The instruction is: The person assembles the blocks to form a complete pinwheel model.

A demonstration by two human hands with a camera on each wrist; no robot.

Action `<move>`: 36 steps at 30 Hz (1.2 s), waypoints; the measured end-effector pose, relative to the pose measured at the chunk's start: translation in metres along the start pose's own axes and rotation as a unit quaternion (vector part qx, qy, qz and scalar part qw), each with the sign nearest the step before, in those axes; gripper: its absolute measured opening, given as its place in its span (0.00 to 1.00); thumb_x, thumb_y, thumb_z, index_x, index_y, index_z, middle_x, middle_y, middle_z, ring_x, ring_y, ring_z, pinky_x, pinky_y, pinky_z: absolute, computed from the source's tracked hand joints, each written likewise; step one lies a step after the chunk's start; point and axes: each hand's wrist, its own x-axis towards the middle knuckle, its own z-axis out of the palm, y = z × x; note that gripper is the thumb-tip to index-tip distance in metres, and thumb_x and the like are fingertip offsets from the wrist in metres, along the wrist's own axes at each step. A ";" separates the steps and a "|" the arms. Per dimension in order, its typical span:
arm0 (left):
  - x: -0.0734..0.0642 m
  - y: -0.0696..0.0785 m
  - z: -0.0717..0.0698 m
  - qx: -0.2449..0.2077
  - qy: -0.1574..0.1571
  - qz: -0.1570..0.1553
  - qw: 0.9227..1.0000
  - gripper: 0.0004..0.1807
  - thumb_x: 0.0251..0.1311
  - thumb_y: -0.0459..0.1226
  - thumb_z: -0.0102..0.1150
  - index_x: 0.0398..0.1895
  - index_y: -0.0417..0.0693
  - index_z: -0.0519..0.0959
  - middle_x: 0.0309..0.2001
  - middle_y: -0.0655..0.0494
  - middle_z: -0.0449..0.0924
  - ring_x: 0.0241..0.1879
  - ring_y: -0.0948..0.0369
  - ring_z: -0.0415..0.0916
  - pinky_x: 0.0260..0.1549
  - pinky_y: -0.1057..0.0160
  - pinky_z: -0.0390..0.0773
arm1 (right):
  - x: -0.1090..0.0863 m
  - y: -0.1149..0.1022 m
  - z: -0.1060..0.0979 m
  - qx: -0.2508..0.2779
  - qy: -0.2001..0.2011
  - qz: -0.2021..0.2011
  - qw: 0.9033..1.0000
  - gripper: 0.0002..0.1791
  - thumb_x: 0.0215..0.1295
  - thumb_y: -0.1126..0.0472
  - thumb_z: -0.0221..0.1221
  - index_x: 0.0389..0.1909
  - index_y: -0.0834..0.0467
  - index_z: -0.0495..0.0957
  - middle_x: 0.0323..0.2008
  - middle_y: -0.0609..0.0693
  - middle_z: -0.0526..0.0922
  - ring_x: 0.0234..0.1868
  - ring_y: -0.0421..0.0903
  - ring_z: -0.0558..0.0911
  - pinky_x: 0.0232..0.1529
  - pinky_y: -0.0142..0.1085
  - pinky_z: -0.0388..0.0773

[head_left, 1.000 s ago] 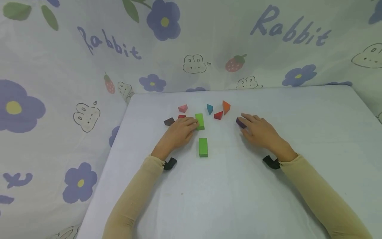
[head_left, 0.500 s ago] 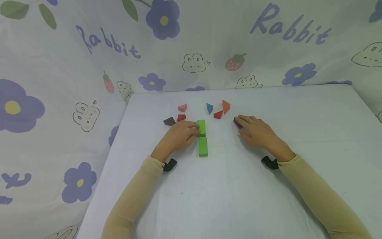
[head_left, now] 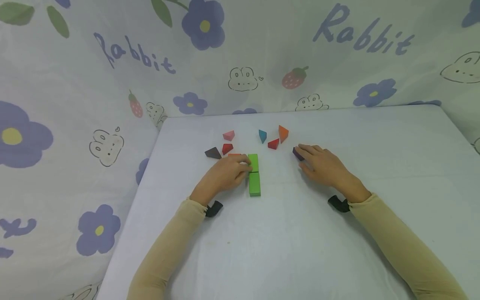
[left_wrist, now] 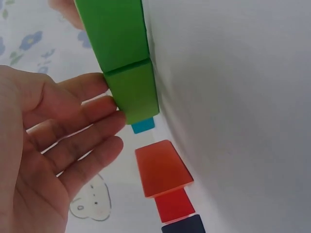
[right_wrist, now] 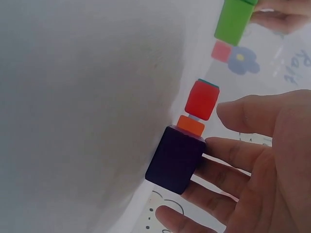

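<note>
Two green blocks (head_left: 254, 175) end to end beside the left hand (head_left: 225, 171), fingers loosely extended against the farther one, a dark purple block (right_wrist: 176, 159) touching the right hand's (head_left: 320, 164) spread fingers; probably light, stiff, smooth, best pinched across long sides.

In head view, the left hand (head_left: 226, 171) partly hides an orange block (head_left: 234, 155).

Right hand (right_wrist: 272, 179): fingers touching dark purple angular block (right_wrist: 176, 160). Beyond: small orange block (right_wrist: 191, 125), red four-sided block (right_wrist: 202, 100), green oblong block (right_wrist: 234, 22).
</note>
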 end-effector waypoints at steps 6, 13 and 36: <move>0.000 0.002 -0.001 -0.005 0.002 0.004 1.000 0.14 0.63 0.31 0.55 0.47 0.48 0.87 0.48 0.56 0.82 0.52 0.58 0.80 0.54 0.62 0.80 | 0.000 0.001 0.000 0.000 0.003 -0.001 1.000 0.31 0.68 0.57 0.58 0.69 0.63 0.66 0.68 0.61 0.69 0.67 0.61 0.69 0.60 0.60 0.72; 0.000 0.002 0.000 -0.001 0.002 0.007 1.000 0.13 0.65 0.32 0.55 0.47 0.48 0.87 0.49 0.55 0.82 0.52 0.58 0.80 0.52 0.63 0.81 | 0.000 0.002 0.001 -0.001 0.009 -0.004 1.000 0.30 0.68 0.57 0.58 0.69 0.64 0.66 0.68 0.62 0.69 0.67 0.61 0.69 0.60 0.60 0.72; -0.018 0.010 0.003 -0.012 -0.036 -0.008 0.999 0.39 0.52 0.62 0.66 0.62 0.47 0.77 0.64 0.56 0.74 0.64 0.59 0.71 0.62 0.58 0.75 | 0.000 -0.001 -0.001 0.000 -0.003 0.001 1.000 0.31 0.69 0.57 0.57 0.69 0.64 0.65 0.69 0.61 0.68 0.67 0.61 0.69 0.61 0.60 0.71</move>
